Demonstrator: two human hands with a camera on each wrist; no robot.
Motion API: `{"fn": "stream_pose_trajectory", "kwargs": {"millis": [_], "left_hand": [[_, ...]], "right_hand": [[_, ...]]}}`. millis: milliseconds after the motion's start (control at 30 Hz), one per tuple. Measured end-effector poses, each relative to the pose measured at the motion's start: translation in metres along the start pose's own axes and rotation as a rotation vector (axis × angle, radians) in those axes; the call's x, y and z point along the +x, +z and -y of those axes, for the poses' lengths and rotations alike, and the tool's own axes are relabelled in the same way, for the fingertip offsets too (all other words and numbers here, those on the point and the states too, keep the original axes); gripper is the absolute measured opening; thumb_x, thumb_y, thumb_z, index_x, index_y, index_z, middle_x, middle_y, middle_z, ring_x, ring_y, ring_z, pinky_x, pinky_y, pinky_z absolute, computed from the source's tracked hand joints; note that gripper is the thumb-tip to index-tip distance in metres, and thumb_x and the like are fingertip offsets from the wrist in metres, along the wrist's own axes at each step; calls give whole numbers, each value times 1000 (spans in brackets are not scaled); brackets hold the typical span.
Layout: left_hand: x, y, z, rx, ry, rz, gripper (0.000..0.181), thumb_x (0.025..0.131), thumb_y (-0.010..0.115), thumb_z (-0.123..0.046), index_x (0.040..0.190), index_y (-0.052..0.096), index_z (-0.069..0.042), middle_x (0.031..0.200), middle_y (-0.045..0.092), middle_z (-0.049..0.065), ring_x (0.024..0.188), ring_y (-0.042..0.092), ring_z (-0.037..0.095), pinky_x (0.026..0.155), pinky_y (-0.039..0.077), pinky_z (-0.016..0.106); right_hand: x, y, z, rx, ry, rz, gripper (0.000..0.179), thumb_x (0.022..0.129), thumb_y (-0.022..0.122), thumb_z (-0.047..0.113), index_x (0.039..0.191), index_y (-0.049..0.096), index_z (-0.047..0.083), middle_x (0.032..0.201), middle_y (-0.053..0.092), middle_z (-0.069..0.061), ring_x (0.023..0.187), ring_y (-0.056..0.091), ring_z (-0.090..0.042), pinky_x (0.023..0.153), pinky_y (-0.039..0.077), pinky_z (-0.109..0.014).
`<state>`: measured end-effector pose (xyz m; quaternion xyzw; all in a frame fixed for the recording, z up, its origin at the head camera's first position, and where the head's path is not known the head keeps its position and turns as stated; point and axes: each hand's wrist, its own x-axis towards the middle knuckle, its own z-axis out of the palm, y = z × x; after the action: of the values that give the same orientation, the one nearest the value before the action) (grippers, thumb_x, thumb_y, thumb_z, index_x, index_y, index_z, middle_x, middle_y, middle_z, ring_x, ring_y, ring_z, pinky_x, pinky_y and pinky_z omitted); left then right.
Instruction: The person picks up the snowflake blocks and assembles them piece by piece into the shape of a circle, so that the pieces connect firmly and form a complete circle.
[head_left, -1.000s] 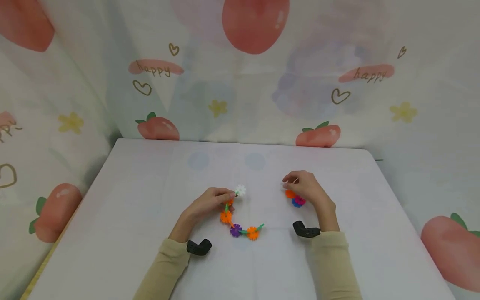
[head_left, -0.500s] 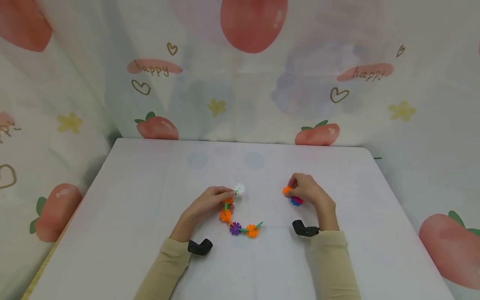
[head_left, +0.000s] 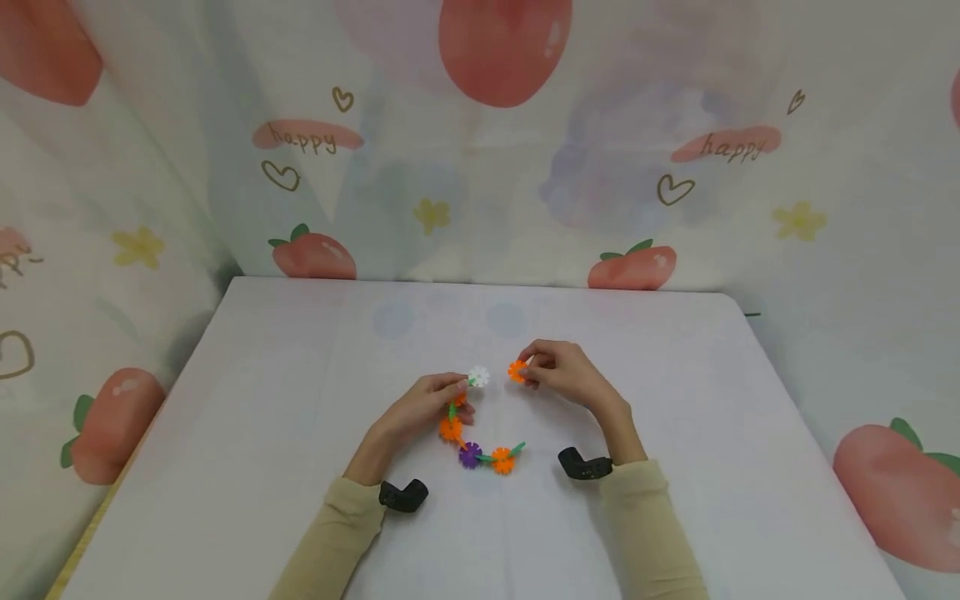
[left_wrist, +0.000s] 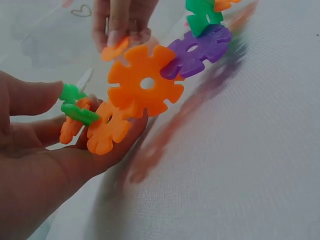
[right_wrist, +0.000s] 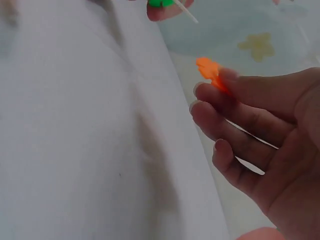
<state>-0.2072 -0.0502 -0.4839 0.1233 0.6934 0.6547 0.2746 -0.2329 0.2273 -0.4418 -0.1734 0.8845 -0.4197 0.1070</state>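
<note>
Left hand (head_left: 422,407) pinched the chain (head_left: 471,456) over the table (head_left: 300,350) — several pieces linked, white disc (head_left: 479,377) at one end; right hand (head_left: 567,372) pinched an orange disc (head_left: 516,371) nearby — not yet joined.

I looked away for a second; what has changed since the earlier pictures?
The right grip took hold of an orange snowflake piece and carried it left, toward the white piece. The pink and blue pieces are no longer visible. The left grip stayed on the chain.
</note>
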Motion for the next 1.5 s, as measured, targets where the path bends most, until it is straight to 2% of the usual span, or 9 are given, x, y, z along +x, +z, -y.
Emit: {"fn": "stream_pose_trajectory", "kwargs": {"millis": [133,367,600,833,1133,1267,1500], "left_hand": [[1,1,0,-17,2,-3,44,111,48,-24,140,52,8,100,68,14,88,76,23,99,58,37],[1,3,0,-18,9,17,44,110,50,-26,135,56,10,98,73,17,89,76,27,96,59,38],[2,2,-4,23,15,2,43,110,49,-28,131,59,9,94,73,16,85,75,22,93,60,36],[0,0,-7,38,17,23,40,111,48,-22,135,57,8,95,73,16,86,75,23,93,60,36],[0,-2,-5,58,3,-28,39,110,48,-24,133,59,6,88,75,12,86,76,23,84,60,29],[0,-2,-3,68,13,-43,38,110,49,-25,130,61,5,87,75,11,85,76,22,78,57,26],[1,1,-2,50,33,-90,37,111,48,-23,128,64,6,89,74,13,80,74,18,76,59,26]], "right_hand": [[4,10,5,10,-66,8,11,98,70,12,108,73,10,85,78,-5,81,75,-25,77,55,-33],[6,21,10,-27,-130,-31,12,98,68,8,107,75,10,93,78,-1,90,76,-21,87,60,-42],[9,21,13,-32,-126,-77,11,96,71,7,106,75,11,93,78,-2,90,76,-20,89,61,-45],[10,22,7,38,-108,-44,11,97,72,11,108,74,12,98,79,-2,93,77,-19,92,60,-43],[11,25,5,108,-101,-22,11,98,70,12,109,72,9,98,80,-6,92,77,-26,93,59,-46],[12,30,8,79,-114,-32,9,98,70,9,106,72,10,95,80,-5,91,77,-23,91,60,-44],[14,37,11,30,-173,-95,9,97,70,5,105,73,6,94,80,-7,88,77,-20,86,62,-39]]}}
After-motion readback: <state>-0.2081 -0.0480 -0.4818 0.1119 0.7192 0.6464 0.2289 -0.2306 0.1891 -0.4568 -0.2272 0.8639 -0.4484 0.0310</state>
